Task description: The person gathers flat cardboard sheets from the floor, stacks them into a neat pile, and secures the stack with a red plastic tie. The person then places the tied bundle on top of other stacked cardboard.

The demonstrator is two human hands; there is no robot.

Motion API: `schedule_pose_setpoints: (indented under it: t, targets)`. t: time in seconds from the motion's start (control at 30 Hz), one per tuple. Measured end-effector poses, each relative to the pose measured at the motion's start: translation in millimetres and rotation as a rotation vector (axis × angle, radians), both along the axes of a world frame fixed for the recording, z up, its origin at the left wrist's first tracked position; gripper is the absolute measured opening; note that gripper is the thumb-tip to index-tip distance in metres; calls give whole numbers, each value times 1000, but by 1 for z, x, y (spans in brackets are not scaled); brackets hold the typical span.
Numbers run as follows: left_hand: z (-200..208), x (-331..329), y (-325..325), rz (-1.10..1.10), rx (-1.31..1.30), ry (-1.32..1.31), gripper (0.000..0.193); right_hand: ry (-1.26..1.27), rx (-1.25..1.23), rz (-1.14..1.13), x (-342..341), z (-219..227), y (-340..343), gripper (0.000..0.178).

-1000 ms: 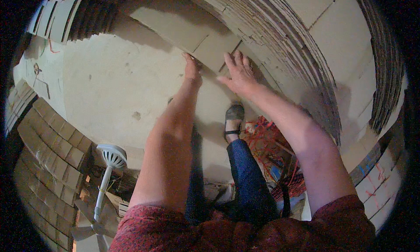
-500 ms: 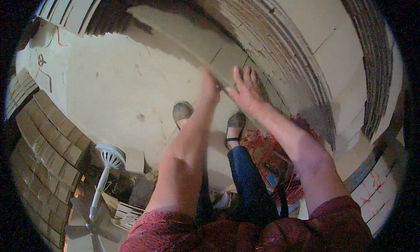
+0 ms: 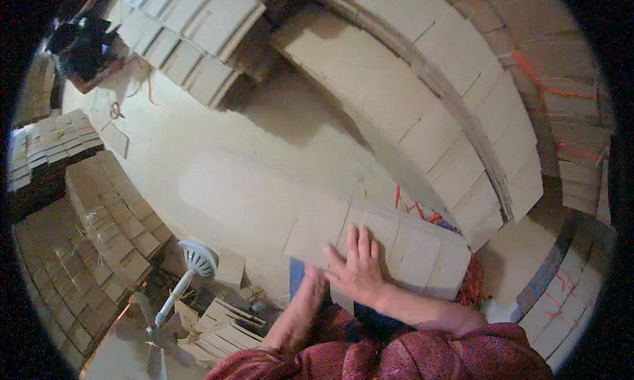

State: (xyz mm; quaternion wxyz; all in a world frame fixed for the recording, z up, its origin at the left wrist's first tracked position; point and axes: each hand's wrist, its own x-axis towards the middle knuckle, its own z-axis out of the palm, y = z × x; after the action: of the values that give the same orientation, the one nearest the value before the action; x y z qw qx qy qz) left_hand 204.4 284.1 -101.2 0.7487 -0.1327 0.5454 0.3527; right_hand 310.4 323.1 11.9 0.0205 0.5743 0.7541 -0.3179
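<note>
A long pale cardboard strip (image 3: 415,253), marked across by several lines into panels, lies slantwise in front of my body, over my legs. My right hand (image 3: 356,264) rests flat on its near part, fingers stretched out and slightly apart. My left hand (image 3: 317,276) is at the strip's near left edge, its fingers hidden by the cardboard and by the right hand. The strip's far left end is smeared and merges with the pale floor.
Long stacks of cardboard (image 3: 456,152) curve along the right. Another cardboard stack (image 3: 191,23) stands at the far left. Tied cardboard bundles (image 3: 115,215) fill the left side, beside a standing fan (image 3: 198,258). Red strapping (image 3: 472,284) lies at the right, scissors (image 3: 116,110) on the floor.
My hands have come from over the long stack back toward my body. The cardboard strip now lies across my legs and hides my feet. The view has shifted.
</note>
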Motion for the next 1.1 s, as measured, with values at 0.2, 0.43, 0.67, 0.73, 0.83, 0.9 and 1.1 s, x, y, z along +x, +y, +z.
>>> schedule_pose_setpoints:
  t: [0.2,0.43,0.67,0.73,0.83,0.9,1.1]
  targets:
    - [78,-6,-22,-7,54,-56,47,75,49,185,5,109,-5,54]
    - [135,-2,-32,32,137,-91,49,35,167,232,16,176,-32,55]
    - [169,7,-25,6,227,-90,51,12,239,168,36,202,-45,58]
    - [177,12,-30,-1,227,-94,51,20,242,167,38,216,-45,58]
    - [179,17,-20,-10,235,-107,52,22,222,186,46,222,-32,56]
    - [179,27,-14,-34,226,-127,52,23,263,160,55,220,-34,56]
    - [174,48,16,-93,218,-167,54,-6,341,93,73,221,-22,55]
